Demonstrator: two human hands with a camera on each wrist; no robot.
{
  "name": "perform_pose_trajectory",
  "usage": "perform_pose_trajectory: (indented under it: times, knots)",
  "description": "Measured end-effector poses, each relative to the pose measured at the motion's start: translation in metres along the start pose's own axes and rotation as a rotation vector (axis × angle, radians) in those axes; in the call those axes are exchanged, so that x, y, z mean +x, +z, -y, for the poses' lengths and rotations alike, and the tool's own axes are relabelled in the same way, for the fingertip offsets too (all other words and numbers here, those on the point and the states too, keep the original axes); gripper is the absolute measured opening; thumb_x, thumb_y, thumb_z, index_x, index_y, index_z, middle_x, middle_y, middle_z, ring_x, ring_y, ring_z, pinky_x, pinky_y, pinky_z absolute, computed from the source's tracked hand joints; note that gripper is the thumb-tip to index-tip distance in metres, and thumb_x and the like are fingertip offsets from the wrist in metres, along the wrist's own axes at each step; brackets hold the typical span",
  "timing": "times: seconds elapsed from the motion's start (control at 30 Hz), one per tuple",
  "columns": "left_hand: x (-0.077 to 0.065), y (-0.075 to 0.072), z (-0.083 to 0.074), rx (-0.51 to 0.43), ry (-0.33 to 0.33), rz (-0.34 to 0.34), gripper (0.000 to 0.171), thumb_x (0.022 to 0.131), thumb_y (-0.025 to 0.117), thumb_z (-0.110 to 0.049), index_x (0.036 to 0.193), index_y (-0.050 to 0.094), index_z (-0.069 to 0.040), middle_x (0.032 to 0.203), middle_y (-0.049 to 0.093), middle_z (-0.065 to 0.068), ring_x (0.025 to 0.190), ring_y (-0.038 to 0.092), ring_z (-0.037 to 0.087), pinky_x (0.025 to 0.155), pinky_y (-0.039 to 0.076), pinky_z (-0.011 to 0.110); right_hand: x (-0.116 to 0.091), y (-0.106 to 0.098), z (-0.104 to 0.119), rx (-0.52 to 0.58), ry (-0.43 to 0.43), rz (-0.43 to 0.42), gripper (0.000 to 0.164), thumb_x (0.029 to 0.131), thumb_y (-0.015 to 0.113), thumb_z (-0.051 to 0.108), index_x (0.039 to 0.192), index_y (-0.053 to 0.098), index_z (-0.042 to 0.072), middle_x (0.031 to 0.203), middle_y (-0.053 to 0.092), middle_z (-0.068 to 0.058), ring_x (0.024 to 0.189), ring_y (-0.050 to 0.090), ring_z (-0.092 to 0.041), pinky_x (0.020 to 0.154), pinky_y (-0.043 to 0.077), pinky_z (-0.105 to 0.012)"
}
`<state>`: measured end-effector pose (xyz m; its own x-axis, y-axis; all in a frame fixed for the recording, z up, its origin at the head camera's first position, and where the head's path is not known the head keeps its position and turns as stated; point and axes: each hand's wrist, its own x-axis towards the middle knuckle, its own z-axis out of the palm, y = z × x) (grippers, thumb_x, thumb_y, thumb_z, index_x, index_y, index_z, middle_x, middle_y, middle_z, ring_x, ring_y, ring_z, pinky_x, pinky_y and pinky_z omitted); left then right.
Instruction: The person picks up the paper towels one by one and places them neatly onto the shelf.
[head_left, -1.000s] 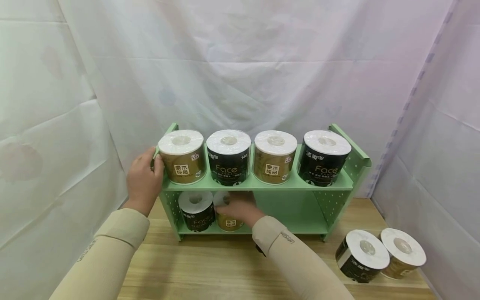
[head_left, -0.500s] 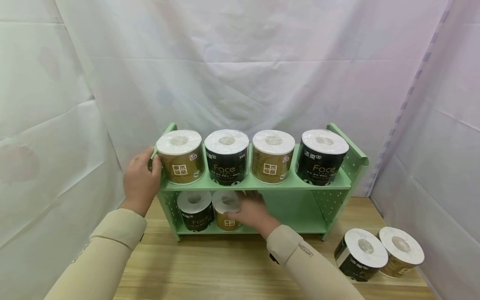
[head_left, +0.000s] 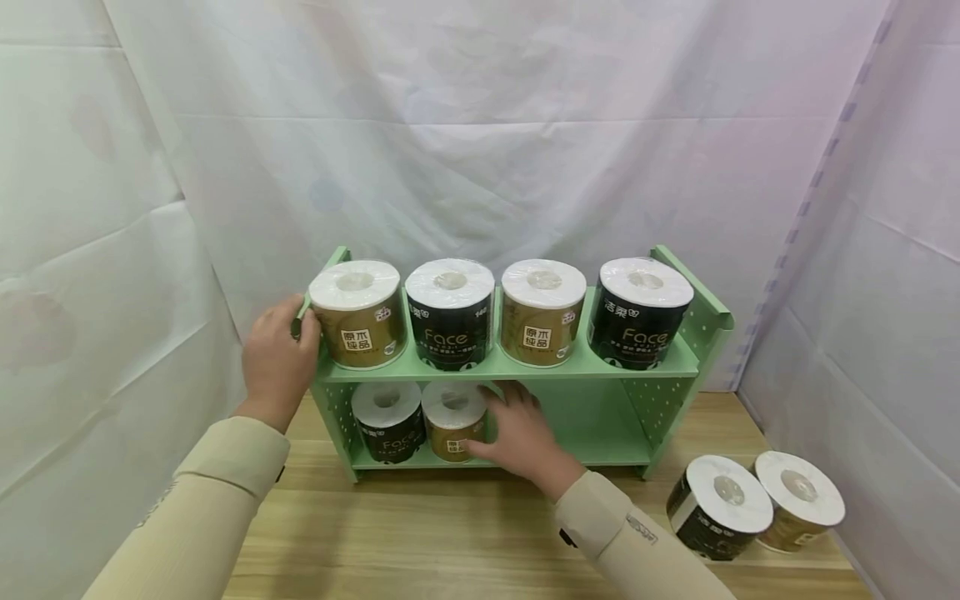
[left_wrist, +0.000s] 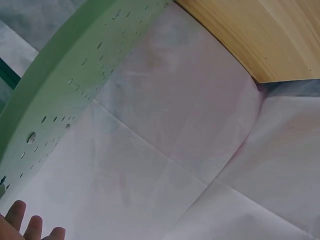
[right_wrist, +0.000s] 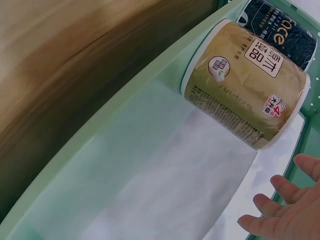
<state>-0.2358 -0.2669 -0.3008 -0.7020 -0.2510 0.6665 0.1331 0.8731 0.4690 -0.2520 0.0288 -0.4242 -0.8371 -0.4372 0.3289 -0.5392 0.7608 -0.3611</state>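
My left hand grips the upper left side panel of a green two-tier shelf, beside a gold-wrapped toilet roll. In the left wrist view, fingertips show below the perforated panel. My right hand is at the lower tier with spread fingers, just right of a gold toilet roll. The right wrist view shows that gold roll standing apart from the open fingers. A black toilet roll stands left of it.
On the upper tier, a black roll, a gold roll and another black roll stand in a row. A black roll and a gold roll stand on the wooden table at right. White cloth hangs behind.
My right hand has let go of the lower gold roll and drawn back to the right, its fingers spreading. The left hand keeps its place on the shelf's side.
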Motion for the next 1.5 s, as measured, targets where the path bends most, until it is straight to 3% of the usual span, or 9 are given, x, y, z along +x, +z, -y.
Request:
perform_pose_trajectory:
  times: [0.53,1.13,1.5]
  knots:
    - [0.003,-0.003,0.002,0.01,0.013,0.025,0.035,0.096,0.049,-0.014,0.122,0.06,0.006,0.121,0.061,0.027,0.117,0.053,0.043,0.096,0.042,0.059,-0.026,-0.01,-0.017,-0.008,0.053,0.007,0.082,0.073,0.075,0.053,0.14,0.05,0.013,0.144,0.042,-0.016,0.133,0.038,-0.038,0.105,0.035,-0.056]
    - [0.005,-0.003,0.0,-0.006,0.05,-0.001,0.033,0.093,0.05,-0.011,0.118,0.062,0.006,0.116,0.063,0.026,0.113,0.055,0.043,0.095,0.043,0.057,-0.048,-0.021,-0.035,-0.038,0.063,-0.055,0.083,0.071,0.076,0.055,0.139,0.05,0.016,0.141,0.045,-0.016,0.131,0.041,-0.037,0.102,0.038,-0.056]
    - [0.006,-0.003,-0.002,0.016,0.021,0.05,0.035,0.096,0.045,-0.014,0.12,0.059,0.007,0.117,0.061,0.028,0.111,0.054,0.045,0.093,0.043,0.06,-0.06,-0.03,-0.044,-0.048,0.077,-0.084,0.084,0.071,0.076,0.054,0.138,0.052,0.011,0.141,0.046,-0.018,0.13,0.041,-0.038,0.101,0.039,-0.057]
